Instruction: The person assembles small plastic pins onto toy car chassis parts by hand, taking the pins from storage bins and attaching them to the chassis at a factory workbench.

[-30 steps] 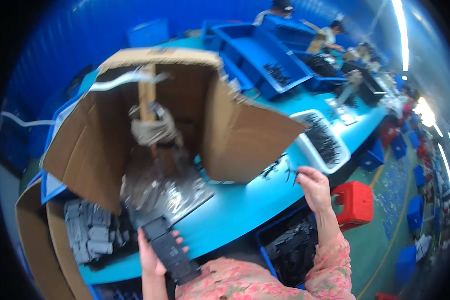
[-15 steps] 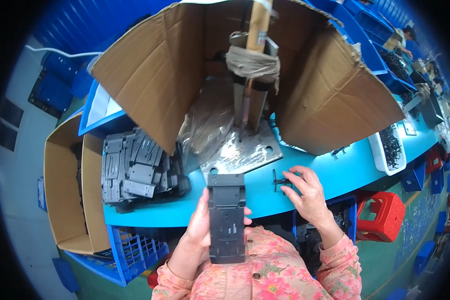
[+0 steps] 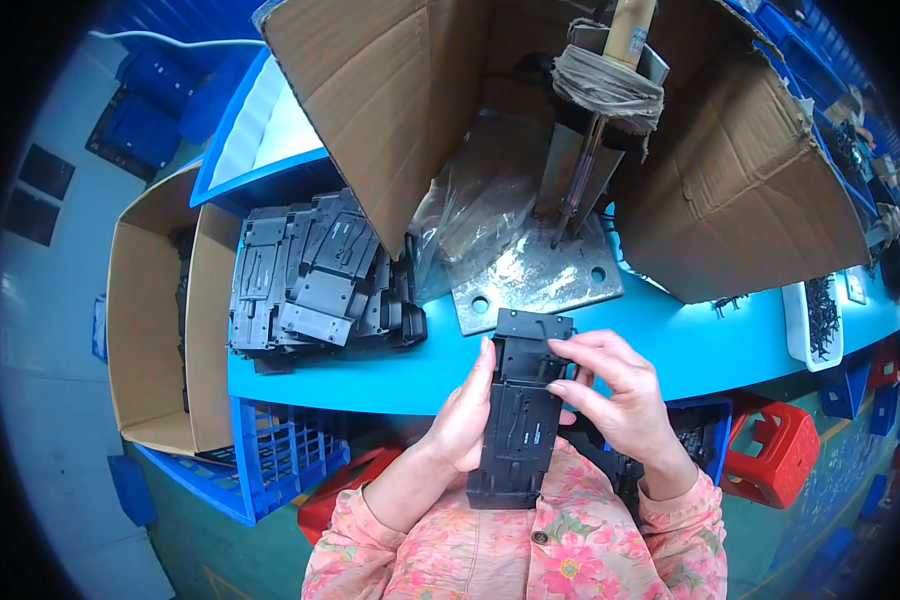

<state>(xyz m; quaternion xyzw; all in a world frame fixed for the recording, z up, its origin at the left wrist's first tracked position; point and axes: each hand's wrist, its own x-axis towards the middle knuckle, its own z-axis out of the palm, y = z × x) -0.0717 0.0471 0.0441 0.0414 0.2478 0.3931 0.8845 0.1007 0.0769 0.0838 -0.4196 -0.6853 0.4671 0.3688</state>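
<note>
left hand [image 3: 460, 425] grasping long black plastic housing [image 3: 520, 425] | right hand [image 3: 622, 398] at edge, fingers' grip unclear | uneven push could tilt it

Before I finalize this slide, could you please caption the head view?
Left hand holds a black part, right hand at its right edge.

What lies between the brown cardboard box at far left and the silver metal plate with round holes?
In the head view, a pile of black plastic parts on the turquoise tabletop, then crumpled clear plastic film next to the plate.
</note>
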